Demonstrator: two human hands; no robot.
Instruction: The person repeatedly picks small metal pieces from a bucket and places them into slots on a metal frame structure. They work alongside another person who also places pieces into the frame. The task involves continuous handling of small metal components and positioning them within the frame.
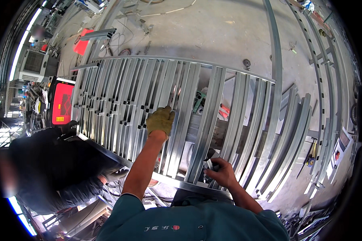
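A wide frame of silver square metal tubes (181, 120) lies in front of me, its bars running away from me. My left hand (160, 119), in a yellow-green work glove, rests over the middle bars with its fingers curled down. What it grips, if anything, is hidden under the glove. Short tube pieces (124, 122) with dark open ends sit in a staggered row between the bars to its left. My right hand (222, 172) is bare and closed round a short metal tube piece (208, 164) above the near edge of the frame.
A person in dark clothing (60, 160) is close on the left, one gloved hand (116, 176) near the frame's edge. A red machine (62, 103) stands beyond the frame's left end. Loose long tubes (287, 140) lie at right. A green tool (199, 101) shows beneath the bars.
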